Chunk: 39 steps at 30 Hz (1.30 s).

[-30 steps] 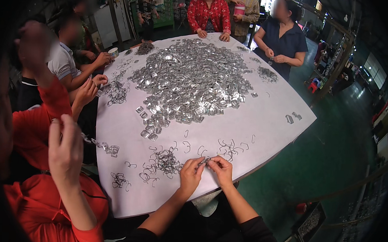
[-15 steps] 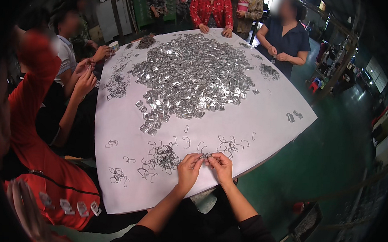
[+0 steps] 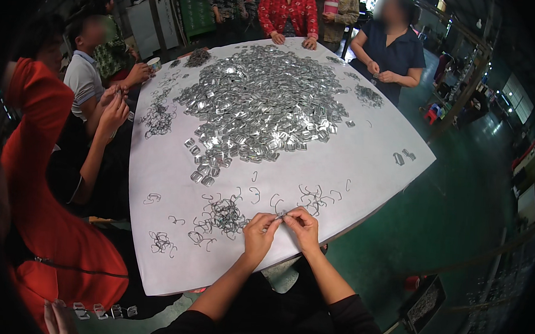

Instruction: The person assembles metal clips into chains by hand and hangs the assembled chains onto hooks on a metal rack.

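Note:
My left hand [image 3: 258, 236] and my right hand [image 3: 304, 230] meet over the table's near edge. Both pinch a small metal buckle [image 3: 281, 215] between thumbs and fingertips; the fingers hide most of it. Left of my left hand lies a tangled heap of bent wire hooks [image 3: 226, 214]. More loose wire hooks [image 3: 314, 199] are scattered just beyond my right hand. A big pile of shiny metal buckles [image 3: 264, 101] covers the middle and far part of the white tabletop [image 3: 351, 164].
Several people stand or sit around the table. A person in a red sleeve [image 3: 68, 230] is close on my left, with several buckles [image 3: 100, 311] below. Two small buckle groups [image 3: 399, 158] lie near the right corner. A dark tray [image 3: 425, 305] stands at lower right.
My hands stay together, with the buckle turned slightly between the fingertips. At left, the red-clad person has shifted, and the hand and buckles at lower left are lower. The view has moved slightly.

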Available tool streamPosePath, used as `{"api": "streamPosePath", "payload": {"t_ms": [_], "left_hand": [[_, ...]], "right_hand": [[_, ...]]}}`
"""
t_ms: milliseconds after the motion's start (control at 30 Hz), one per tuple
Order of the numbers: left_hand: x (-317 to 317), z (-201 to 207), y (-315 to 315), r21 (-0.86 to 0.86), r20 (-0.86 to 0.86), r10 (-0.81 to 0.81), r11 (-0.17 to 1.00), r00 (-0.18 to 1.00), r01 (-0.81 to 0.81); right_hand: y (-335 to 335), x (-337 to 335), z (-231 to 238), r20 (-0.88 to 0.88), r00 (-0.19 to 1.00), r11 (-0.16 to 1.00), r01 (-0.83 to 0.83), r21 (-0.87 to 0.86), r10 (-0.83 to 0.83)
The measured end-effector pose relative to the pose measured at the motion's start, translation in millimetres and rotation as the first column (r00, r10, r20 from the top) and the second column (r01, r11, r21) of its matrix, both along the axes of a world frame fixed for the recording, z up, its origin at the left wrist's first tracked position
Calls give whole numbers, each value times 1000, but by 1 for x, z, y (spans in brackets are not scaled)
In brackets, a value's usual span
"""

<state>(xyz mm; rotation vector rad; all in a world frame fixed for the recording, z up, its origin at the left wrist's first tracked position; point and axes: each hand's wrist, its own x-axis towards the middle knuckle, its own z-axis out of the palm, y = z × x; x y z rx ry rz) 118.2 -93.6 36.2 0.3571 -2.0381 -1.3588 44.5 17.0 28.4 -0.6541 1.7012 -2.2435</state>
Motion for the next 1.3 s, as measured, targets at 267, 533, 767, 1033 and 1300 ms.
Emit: {"api": "streamPosePath", "payload": {"t_ms": [267,533,767,1033,1300], "left_hand": [[0,-2,2,-158,78,1,987,997,12],[0,-4,2,-169,8,34,985,999,-32],[-4,4,-3,-227,-50,44,973,998,-54],[-1,1,-1,-134,-16,54,989,998,-55],[-1,8,0,-227,-29,87,969,996,-92]], "right_hand": [[5,1,-3,2,1000,991,27,132,-28],[6,-3,-10,-45,999,992,12,124,-6],[-1,0,-4,-42,999,999,13,39,-11],[-3,3,-8,-120,988,990,111,84,-101],[-3,3,-5,-60,995,996,86,20,-85]]}}
